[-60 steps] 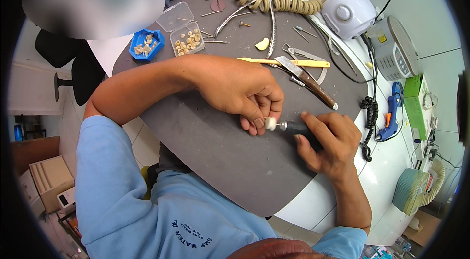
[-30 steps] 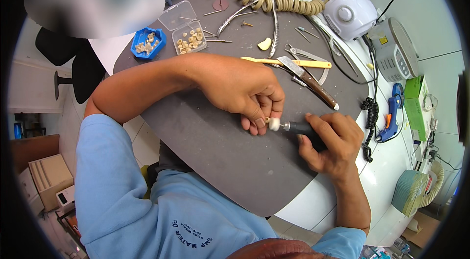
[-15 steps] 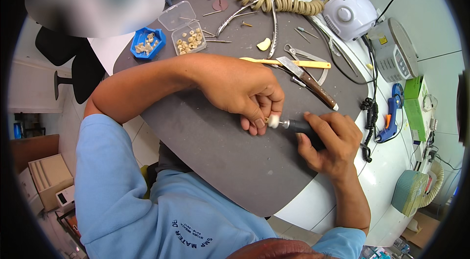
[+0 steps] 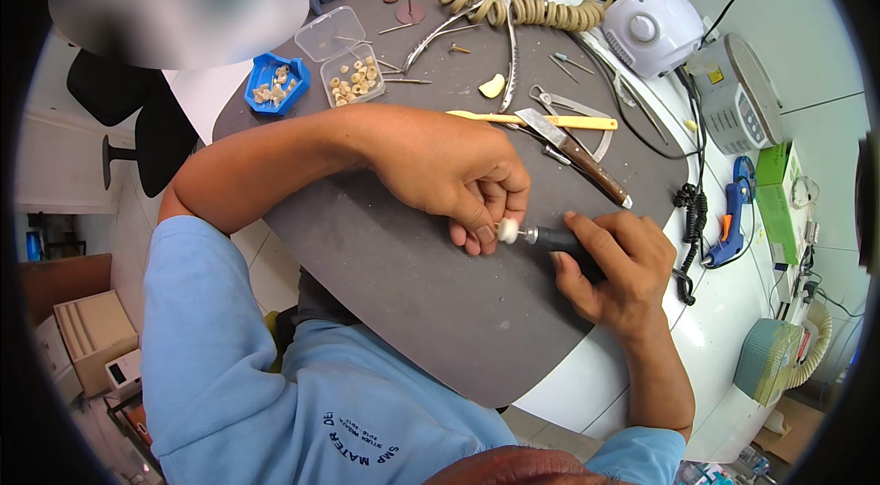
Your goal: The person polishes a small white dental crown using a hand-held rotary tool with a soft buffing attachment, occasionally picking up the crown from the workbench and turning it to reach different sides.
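My right hand [image 4: 628,267] is wrapped round a black rotary handpiece [image 4: 556,238], whose metal tip points left. On that tip sits a white, wheel-shaped polishing bit [image 4: 508,230]. My left hand [image 4: 458,175] is bent in from the left with its fingers pinched together right beside the bit. A small tan piece shows in part between thumb and fingers; its kind is hidden. The bit meets the fingertips' edge, and I cannot tell whether it touches the piece.
Beyond my left arm are a blue tray [image 4: 278,83] and a clear box [image 4: 356,77] of small tan pieces. A yellow-handled brush [image 4: 559,121], a wooden-handled knife [image 4: 587,164] and pliers [image 4: 510,36] lie farther off. A blue glue gun [image 4: 731,214] is at right.
Both hands, the handpiece and its white bit have shifted very slightly left. Both grips stay the same.
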The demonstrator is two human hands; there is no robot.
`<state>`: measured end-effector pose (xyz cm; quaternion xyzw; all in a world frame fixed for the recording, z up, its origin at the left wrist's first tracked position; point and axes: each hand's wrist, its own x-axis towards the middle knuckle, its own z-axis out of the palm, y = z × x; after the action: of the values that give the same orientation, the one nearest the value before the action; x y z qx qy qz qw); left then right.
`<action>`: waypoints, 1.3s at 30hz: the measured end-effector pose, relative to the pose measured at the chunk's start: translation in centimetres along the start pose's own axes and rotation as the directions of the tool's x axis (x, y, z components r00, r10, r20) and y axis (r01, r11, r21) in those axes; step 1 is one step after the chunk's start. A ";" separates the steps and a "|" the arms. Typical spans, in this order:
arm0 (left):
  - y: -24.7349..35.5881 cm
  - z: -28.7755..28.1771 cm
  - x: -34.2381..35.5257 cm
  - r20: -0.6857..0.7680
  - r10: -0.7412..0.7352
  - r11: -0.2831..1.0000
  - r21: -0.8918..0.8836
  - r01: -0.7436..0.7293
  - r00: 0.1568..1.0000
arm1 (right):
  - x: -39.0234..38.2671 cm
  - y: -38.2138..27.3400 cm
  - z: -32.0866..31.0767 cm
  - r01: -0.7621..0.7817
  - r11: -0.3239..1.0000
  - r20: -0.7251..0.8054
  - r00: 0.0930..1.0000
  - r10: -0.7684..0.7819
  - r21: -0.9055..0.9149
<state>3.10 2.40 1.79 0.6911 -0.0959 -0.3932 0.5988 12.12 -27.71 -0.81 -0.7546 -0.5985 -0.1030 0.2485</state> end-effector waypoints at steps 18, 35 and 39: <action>-0.2 -0.1 0.1 0.006 0.019 1.000 0.005 -0.019 1.000 | 0.1 -0.1 -0.2 -0.023 1.000 -0.019 1.000 0.023 -0.003; 0.0 0.0 0.0 0.006 0.006 1.000 0.019 -0.006 1.000 | 0.1 -0.2 -0.1 -0.020 1.000 -0.007 1.000 0.019 -0.006; 0.0 0.0 0.0 0.004 0.011 1.000 0.017 -0.011 1.000 | 0.0 -0.2 -0.1 -0.011 1.000 -0.015 1.000 0.011 -0.001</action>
<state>3.09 2.37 1.83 0.6949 -0.1045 -0.3903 0.5948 11.96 -27.68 -0.67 -0.7572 -0.5925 -0.1076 0.2531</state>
